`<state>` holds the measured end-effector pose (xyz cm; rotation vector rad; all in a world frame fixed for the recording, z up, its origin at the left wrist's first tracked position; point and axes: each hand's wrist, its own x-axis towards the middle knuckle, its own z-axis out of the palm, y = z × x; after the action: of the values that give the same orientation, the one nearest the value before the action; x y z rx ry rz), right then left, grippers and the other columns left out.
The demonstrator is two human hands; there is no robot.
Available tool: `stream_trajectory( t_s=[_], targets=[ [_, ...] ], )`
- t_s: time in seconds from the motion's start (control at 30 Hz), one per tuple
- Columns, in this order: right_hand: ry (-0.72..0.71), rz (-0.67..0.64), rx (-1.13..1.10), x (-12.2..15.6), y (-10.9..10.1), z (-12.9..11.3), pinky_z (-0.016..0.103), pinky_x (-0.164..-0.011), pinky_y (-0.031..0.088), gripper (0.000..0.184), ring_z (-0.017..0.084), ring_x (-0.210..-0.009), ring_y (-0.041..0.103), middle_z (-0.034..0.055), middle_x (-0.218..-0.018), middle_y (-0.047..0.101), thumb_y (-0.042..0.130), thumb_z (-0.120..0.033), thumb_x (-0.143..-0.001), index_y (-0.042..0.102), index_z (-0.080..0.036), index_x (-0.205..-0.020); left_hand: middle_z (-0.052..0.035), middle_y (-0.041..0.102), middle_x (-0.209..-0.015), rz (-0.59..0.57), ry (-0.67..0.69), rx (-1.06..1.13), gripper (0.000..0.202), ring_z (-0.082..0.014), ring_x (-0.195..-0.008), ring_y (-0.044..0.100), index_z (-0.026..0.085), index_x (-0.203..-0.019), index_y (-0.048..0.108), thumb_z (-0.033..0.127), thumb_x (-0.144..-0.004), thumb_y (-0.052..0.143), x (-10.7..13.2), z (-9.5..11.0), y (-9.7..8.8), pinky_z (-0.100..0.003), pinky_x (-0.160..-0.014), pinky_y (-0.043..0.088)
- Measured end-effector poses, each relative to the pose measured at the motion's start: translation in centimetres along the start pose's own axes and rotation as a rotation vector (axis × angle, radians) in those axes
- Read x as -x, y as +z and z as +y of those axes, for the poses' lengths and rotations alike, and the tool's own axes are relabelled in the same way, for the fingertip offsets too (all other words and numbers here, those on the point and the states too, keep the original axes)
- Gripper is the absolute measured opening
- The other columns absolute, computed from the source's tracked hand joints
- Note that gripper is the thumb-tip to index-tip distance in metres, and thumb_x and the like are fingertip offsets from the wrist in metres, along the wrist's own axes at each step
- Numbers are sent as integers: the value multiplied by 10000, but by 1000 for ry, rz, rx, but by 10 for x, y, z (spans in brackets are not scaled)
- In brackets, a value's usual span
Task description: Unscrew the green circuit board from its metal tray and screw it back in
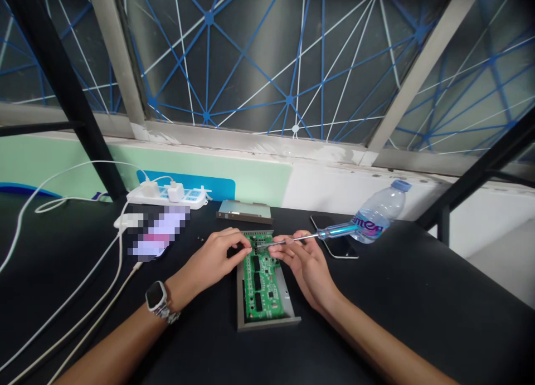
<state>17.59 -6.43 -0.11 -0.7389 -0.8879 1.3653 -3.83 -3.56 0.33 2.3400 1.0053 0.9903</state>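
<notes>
A green circuit board (264,287) lies in a grey metal tray-like casing (288,301) in front of me. My right hand (303,262) grips a screwdriver (334,230) by its shaft, with the clear bluish handle pointing right and the tip over the far part of the board. At the board's far left edge, my left hand (223,254) pinches thumb and forefinger together near the screwdriver tip. Whatever is between those fingertips is too small to make out. A watch is on my left wrist.
Behind the board lies a metal cover (244,211). A water bottle (378,209) and a dark phone (334,248) are at right. To the left are a power strip (167,195), a lit phone (161,232), a white adapter (129,222) and trailing white cables.
</notes>
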Motion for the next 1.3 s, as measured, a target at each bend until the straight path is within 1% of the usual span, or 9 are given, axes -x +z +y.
stream_trajectory(
  t_s=[0.2, 0.33, 0.5, 0.73, 0.87, 1.0, 1.07, 1.13, 1.3],
  targets=[
    [0, 28, -44, -1, 0, -3, 406, -828, 528, 316, 208, -765, 715, 18, -869, 735, 745, -250, -773, 445, -253, -876, -28, 672, -872, 39, -2, 33, 94, -151, -789, 610, 199, -896, 677, 269, -881, 616, -4, 1, -6, -286, -733, 486],
    [6, 35, -46, -1, 0, -3, 415, -835, 529, 316, 210, -769, 714, 15, -869, 735, 751, -252, -764, 456, -255, -875, -27, 676, -861, 21, 10, 34, 96, -149, -784, 611, 200, -872, 673, 239, -888, 587, -5, 2, -10, -283, -726, 489],
    [26, 27, -57, -2, 0, -3, 428, -847, 534, 318, 213, -770, 723, 16, -869, 738, 758, -259, -762, 465, -252, -886, -28, 661, -829, 10, 16, 30, 141, -147, -753, 601, 196, -854, 666, 264, -912, 557, -4, 2, -6, -281, -703, 478],
    [84, 4, -45, 0, -1, -5, 384, -822, 545, 256, 238, -912, 734, 72, -1053, 741, 741, -290, -803, 514, -239, -910, -29, 619, -875, 94, -10, 89, 129, -144, -765, 587, 192, -936, 581, 251, -965, 471, 0, 8, 3, -281, -713, 468],
    [91, 21, -37, -2, -2, -9, 385, -821, 547, 236, 261, -981, 719, 86, -1098, 732, 747, -319, -792, 546, -229, -876, -32, 611, -886, 93, -4, 61, 125, -148, -772, 581, 194, -957, 548, 245, -978, 436, -1, 9, -3, -284, -713, 458],
    [43, 77, -16, -7, -9, -16, 394, -802, 551, 241, 279, -998, 713, 87, -1062, 744, 769, -303, -761, 556, -224, -838, -40, 621, -918, 70, 6, -71, 127, -162, -807, 582, 197, -943, 570, 249, -961, 456, -4, -7, -28, -292, -738, 458],
    [38, 97, -9, -9, -12, -17, 381, -767, 557, 243, 275, -970, 720, 87, -1039, 749, 774, -293, -753, 556, -222, -832, -34, 622, -894, 14, -47, -170, 119, -168, -773, 577, 200, -890, 594, 247, -926, 491, -2, -21, -42, -289, -698, 452],
    [43, 96, 3, -8, -12, -17, 359, -725, 560, 249, 269, -931, 729, 91, -1017, 753, 774, -288, -754, 551, -218, -842, -31, 628, -871, -43, -111, -239, 87, -179, -769, 586, 199, -842, 617, 221, -866, 536, 2, -38, -53, -297, -702, 453],
    [57, 61, 57, -3, -5, -13, 314, -661, 556, 250, 267, -889, 740, 112, -970, 757, 759, -286, -778, 535, -204, -852, -43, 647, -838, -105, -205, -327, 94, -212, -807, 610, 200, -739, 644, 175, -760, 556, 14, -69, -62, -325, -760, 455]
  ],
)
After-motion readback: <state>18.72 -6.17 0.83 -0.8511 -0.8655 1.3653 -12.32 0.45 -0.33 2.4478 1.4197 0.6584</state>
